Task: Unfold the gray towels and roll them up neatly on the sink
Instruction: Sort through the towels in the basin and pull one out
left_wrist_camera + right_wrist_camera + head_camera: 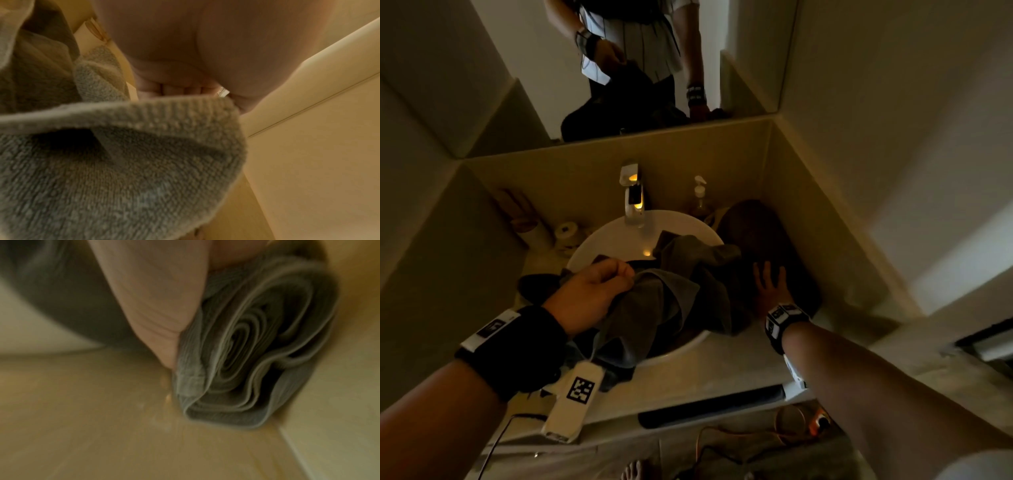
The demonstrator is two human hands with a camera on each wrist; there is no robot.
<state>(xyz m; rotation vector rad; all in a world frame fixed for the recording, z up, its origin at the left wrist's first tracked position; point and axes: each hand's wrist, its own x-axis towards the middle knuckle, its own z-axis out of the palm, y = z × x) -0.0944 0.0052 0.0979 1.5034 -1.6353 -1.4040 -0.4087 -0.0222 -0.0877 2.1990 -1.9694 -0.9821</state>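
Note:
A loose gray towel (671, 301) lies crumpled across the white sink basin (616, 236) and hangs over its front rim. My left hand (616, 277) grips a bunch of it at the left; the left wrist view shows the towel's hem (127, 162) under my curled fingers (180, 88). A rolled gray towel (763, 236) lies on the counter right of the basin, against the side wall. My right hand (768, 279) rests on its near end with fingers spread. The roll's spiral end (257, 353) shows beside my right hand's palm (156, 305).
A chrome faucet (634, 197) stands behind the basin, with a soap pump bottle (700, 197) to its right and a paper roll (566, 233) to its left. A mirror (619, 68) sits above the backsplash. Walls close in on both sides. The counter front edge (705, 383) is near me.

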